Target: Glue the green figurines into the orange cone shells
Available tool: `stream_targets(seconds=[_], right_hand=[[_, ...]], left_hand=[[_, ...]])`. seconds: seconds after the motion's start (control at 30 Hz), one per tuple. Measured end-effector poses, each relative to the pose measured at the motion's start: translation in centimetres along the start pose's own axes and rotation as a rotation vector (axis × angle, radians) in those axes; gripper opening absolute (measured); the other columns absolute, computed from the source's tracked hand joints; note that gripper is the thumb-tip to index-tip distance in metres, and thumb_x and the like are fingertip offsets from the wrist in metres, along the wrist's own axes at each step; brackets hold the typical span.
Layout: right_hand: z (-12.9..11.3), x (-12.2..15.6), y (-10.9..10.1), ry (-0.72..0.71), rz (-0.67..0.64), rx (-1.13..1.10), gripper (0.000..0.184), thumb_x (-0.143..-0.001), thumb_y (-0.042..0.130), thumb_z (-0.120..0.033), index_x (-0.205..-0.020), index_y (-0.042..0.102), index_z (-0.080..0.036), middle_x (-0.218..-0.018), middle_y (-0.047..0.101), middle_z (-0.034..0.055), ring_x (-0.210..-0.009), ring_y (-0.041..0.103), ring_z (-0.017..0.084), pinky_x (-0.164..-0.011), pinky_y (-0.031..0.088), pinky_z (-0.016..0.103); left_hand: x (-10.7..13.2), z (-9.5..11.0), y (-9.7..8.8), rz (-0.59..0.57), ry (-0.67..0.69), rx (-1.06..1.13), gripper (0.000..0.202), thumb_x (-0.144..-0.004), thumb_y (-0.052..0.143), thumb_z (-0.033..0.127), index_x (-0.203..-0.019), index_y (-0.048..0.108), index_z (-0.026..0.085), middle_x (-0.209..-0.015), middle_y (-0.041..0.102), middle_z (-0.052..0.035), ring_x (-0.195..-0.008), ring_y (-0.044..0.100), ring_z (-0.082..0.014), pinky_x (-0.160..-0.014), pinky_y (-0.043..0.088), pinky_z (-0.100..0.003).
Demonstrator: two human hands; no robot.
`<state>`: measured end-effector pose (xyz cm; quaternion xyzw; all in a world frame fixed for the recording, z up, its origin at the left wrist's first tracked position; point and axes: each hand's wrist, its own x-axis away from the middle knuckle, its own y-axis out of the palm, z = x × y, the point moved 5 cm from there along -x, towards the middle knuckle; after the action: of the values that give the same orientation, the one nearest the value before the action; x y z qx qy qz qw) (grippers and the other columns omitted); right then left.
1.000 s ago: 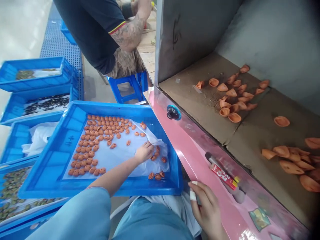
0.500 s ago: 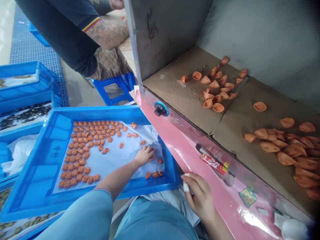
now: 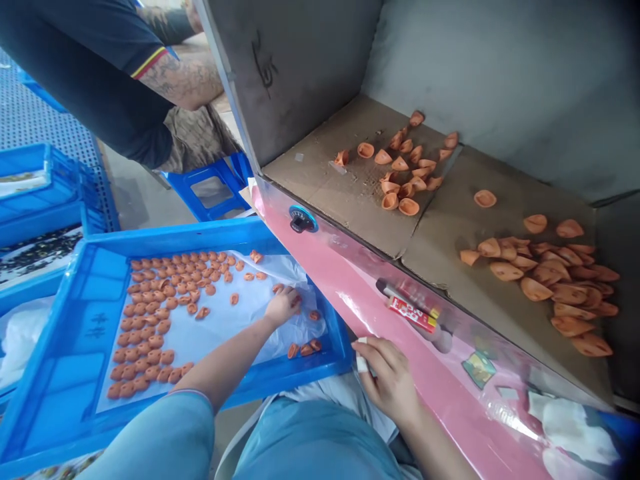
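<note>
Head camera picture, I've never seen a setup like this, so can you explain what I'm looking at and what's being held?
There's no machine arm here: a person works bare-handed, filmed by a camera on their head that looks forward and down. The left hand reaches into a blue tray lined with a white sheet. Small orange pieces lie there, mostly in rows at the tray's far-left part. The right hand, with what looks like white wrapping at its fingertips, is by a pink panel. Behind the panel, a gray-walled box holds more orange pieces on its brown floor. I can't tell whether either hand holds anything. Another person sits nearby.
</note>
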<state>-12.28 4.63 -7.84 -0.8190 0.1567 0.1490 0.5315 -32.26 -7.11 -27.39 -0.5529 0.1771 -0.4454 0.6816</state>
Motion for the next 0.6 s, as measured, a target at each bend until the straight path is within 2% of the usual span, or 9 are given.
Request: stream_targets(seconds=[0.17, 0.3, 0.5, 0.6], right_hand=[[-0.1, -0.1, -0.1, 0.003, 0.01, -0.001, 0.023, -0.077, 0.046, -0.015, -0.098, 0.054, -0.016, -0.089, 0.06, 0.008, -0.084, 0.057, 0.017, -0.071, 0.05, 0.031], [0.0, -0.1, 0.0, 0.01, 0.013, -0.005, 0.023, -0.077, 0.046, -0.016, -0.099, 0.055, -0.016, -0.089, 0.06, 0.008, -0.084, 0.057, 0.017, -0.071, 0.05, 0.031], [-0.1, -0.2, -0.1, 0.023, 0.01, -0.006, 0.022, -0.077, 0.046, -0.015, -0.098, 0.055, -0.016, -0.09, 0.06, 0.0079, -0.085, 0.057, 0.017, -0.072, 0.05, 0.031], [-0.1, -0.2, -0.2, 0.022, 0.012, -0.008, 0.022, -0.077, 0.047, -0.014, -0.098, 0.056, -0.016, -0.09, 0.06, 0.0079, -0.084, 0.056, 0.017, -0.072, 0.05, 0.031]], left_hand=[[1.5, 0.7, -0.6, -0.026, 0.028, -0.002, 0.029, -0.084, 0.046, 0.032, -0.108, 0.05, 0.017, -0.113, 0.05, -0.008, -0.095, 0.053, -0.0195, -0.074, 0.047, -0.037], [2.8, 2.1, -0.5, -0.043, 0.065, -0.025, 0.038, -0.082, 0.048, 0.037, -0.116, 0.045, 0.019, -0.121, 0.045, -0.0092, -0.102, 0.048, -0.023, -0.078, 0.045, -0.041], [2.8, 2.8, 0.2, -0.067, 0.061, -0.055, 0.027, -0.084, 0.045, 0.031, -0.107, 0.051, 0.018, -0.115, 0.048, -0.008, -0.098, 0.049, -0.0208, -0.075, 0.046, -0.037], [3.3, 3.0, 0.4, -0.062, 0.07, -0.061, 0.031, -0.082, 0.048, 0.031, -0.11, 0.049, 0.019, -0.118, 0.047, -0.008, -0.101, 0.048, -0.0221, -0.077, 0.045, -0.039]])
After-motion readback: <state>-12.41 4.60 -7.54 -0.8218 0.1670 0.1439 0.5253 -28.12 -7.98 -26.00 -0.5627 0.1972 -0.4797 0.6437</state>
